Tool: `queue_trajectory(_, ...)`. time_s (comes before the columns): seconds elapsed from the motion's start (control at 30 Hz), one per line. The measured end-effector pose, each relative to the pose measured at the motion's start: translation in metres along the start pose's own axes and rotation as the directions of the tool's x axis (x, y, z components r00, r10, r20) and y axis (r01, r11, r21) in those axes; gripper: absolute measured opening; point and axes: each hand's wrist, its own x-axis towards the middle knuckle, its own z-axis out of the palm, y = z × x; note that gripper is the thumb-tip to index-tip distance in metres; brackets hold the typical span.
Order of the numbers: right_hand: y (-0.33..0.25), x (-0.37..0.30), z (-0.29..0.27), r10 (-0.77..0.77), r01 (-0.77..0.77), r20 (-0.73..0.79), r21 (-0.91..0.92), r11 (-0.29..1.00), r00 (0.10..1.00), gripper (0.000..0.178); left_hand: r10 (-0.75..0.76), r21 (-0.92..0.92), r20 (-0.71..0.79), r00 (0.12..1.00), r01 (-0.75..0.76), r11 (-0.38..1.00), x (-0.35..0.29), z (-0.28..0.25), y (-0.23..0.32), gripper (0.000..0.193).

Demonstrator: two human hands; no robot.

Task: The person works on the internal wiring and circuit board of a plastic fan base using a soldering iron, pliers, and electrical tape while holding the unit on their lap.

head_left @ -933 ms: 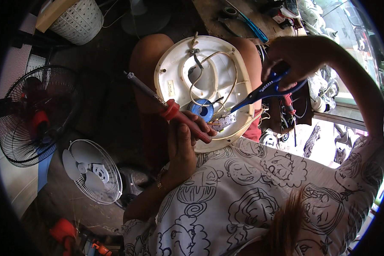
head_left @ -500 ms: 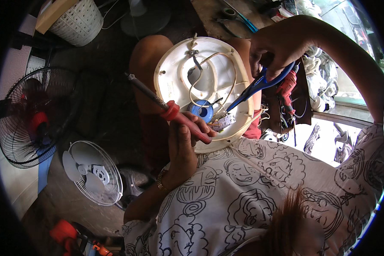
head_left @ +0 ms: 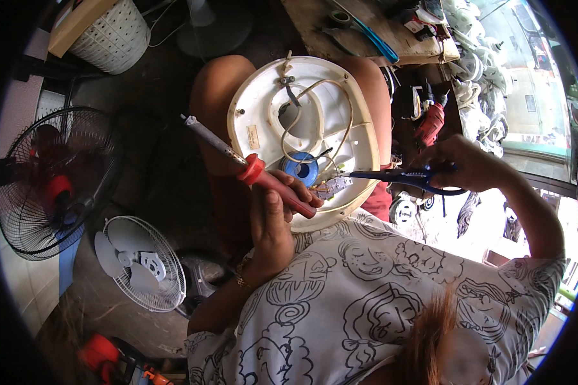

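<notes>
- Left hand [head_left: 275,224]: fingers wrapped around a red-handled soldering iron [head_left: 253,169], thumb along the handle; metal tip beyond the grip, aimed up-left, away from the wiring.
- Right hand [head_left: 459,163]: curled at the handle loops of a blue-handled tool [head_left: 398,175], scissors or long-nosed pliers, which cannot be told; whether its tips are parted or pinch a wire, cannot tell.
- Small switch block [head_left: 337,186]: just right of the left fingertips, immediately below the right-hand tool's tips; thin wires at its upper-left side.
- White rounded housing [head_left: 253,109]: on the lap, beneath the left fingers and tool tips.
- Blue spool [head_left: 300,170]: inside the housing, just above the left fingers.
- Pale cable [head_left: 351,122]: looped above both grips.
- Step in hand, judged: tool work on the block's wires, iron held in reserve.
- Next move, judged: calls for exact tip placement on one thin wire, block steadied, hot end kept clear.
</notes>
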Motion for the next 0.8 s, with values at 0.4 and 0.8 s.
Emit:
queue_trajectory(0.4, 0.102, 0.007, 0.068, -0.260, 0.536, -0.480, 0.631, 0.561, 0.838, 0.064, 0.042, -0.055, 0.066, 0.997, -0.039, 0.998, 0.000, -0.006, -0.007, 0.038)
queue_trajectory(0.8, 0.047, -0.004, 0.062, -0.479, 0.310, -0.400, -0.418, 0.854, 0.782, 0.053, 0.034, -0.004, 0.076, 0.996, -0.034, 0.999, 0.001, -0.004, -0.005, 0.040)
